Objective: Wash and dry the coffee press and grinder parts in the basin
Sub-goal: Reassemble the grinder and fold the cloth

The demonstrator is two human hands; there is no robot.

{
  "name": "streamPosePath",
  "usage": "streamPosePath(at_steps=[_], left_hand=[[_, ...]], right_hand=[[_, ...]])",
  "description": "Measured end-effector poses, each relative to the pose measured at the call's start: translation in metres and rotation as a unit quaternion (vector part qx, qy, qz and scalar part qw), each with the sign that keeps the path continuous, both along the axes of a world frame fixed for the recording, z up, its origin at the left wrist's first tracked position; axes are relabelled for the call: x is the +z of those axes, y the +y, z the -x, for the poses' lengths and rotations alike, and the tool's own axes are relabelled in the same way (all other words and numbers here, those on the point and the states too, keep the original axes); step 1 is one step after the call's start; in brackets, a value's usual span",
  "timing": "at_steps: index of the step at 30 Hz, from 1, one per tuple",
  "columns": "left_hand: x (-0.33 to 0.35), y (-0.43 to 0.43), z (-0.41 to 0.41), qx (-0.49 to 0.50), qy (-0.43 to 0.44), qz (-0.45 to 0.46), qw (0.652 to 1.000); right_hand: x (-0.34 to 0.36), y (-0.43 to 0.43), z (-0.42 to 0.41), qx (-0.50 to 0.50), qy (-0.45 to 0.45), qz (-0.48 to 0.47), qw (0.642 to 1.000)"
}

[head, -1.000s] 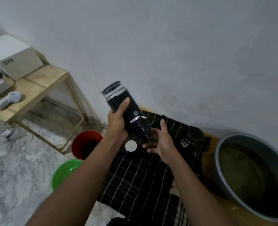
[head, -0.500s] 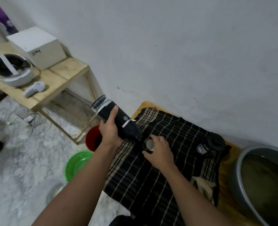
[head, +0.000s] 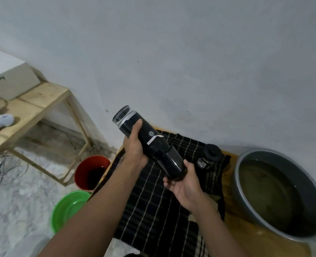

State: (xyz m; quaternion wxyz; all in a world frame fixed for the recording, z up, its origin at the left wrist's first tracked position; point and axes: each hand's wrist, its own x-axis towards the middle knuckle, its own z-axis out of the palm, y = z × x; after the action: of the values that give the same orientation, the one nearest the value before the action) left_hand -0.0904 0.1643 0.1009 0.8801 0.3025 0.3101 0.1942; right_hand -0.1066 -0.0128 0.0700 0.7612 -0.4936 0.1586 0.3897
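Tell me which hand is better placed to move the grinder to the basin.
Right, probably. The right hand holds the lower end of the grinder, on the side toward the basin of water at the person's right. The left hand grips the upper body, farther from it.

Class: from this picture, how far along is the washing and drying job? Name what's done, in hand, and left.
Done, apparently: one dark part lies on the striped cloth. In hand: left hand and right hand both grip the grinder over the cloth. Left: unclear whether it has been washed in the basin.
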Motion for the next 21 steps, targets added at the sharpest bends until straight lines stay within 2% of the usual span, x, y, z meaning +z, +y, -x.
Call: streamPosePath(at_steps=[5, 10, 13, 17, 21], left_hand=[[0.005, -0.026, 0.003, -0.077, -0.018, -0.076, 0.994], [0.015, -0.039, 0.007, -0.163, -0.016, -0.081, 0.983], [0.022, -0.046, 0.009, -0.215, -0.021, -0.094, 0.972], [0.035, -0.053, 0.003, -0.246, -0.019, -0.163, 0.955], [0.043, -0.060, -0.006, -0.216, -0.010, -0.186, 0.958]], right_hand=[[0.008, -0.017, 0.006, 0.014, 0.043, -0.022, 0.999], [0.010, -0.038, 0.010, 0.064, 0.027, -0.029, 0.997], [0.011, -0.046, 0.016, 0.084, 0.015, -0.067, 0.994], [0.011, -0.043, 0.021, 0.043, -0.013, -0.110, 0.993], [0.009, -0.037, 0.016, -0.030, -0.055, -0.081, 0.995]])
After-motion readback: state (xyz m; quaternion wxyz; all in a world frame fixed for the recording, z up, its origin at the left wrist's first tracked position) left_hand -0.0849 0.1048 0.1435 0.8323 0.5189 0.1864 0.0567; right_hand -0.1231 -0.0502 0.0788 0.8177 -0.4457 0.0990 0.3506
